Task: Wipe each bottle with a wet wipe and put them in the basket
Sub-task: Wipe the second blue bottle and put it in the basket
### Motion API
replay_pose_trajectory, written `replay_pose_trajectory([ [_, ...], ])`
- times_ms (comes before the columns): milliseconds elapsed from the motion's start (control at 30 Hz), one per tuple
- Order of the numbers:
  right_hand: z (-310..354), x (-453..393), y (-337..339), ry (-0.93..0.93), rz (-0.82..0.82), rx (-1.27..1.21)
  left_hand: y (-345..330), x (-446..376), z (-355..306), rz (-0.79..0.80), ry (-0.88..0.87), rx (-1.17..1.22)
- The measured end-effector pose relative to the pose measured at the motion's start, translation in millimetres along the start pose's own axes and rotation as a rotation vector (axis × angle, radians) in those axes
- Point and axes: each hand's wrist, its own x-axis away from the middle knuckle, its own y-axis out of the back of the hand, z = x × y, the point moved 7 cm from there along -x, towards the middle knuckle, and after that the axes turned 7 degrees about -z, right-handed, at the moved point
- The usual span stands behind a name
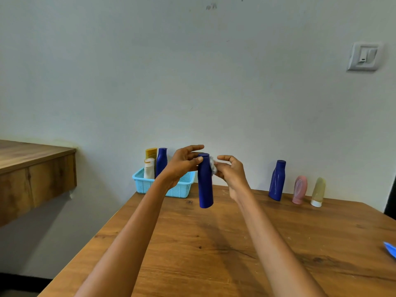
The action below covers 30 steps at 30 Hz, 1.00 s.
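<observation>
Left hand [182,163] pinches the dark blue bottle [205,181] only near its cap, lifted clear of the table [214,243], while the wet wipe [212,165] is pressed on by the right hand [230,170], so the bottle could be pushed loose and dropped short of the basket [147,185] behind the left hand.

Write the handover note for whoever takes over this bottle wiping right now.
Left hand: holds the blue bottle near its cap, upright, lifted above the wooden table.
Right hand: presses a crumpled wet wipe against the bottle's neck.
Done: three in the light blue basket at the table's far left: a yellow tube, a white tube, a blue bottle.
Left: finish wiping the held bottle and basket it; then the blue bottle, pink bottle and pale yellow bottle standing by the wall on the right.
</observation>
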Motion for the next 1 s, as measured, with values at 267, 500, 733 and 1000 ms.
replay_pose_trajectory([
  [267,-4,-3,11,0.061,-0.083,0.227,-7,0,-2,-0.003,-0.049,-0.034],
  [500,-35,-1,15,-0.207,-0.018,0.256,-15,-1,6,0.045,-0.029,-0.095],
  [733,-10,-5,9,-0.101,-0.040,0.027,-20,1,14,0.066,-0.042,-0.153],
  [1000,-24,-2,11,-0.177,-0.069,-0.136,-31,-1,28,0.100,-0.086,-0.307],
])
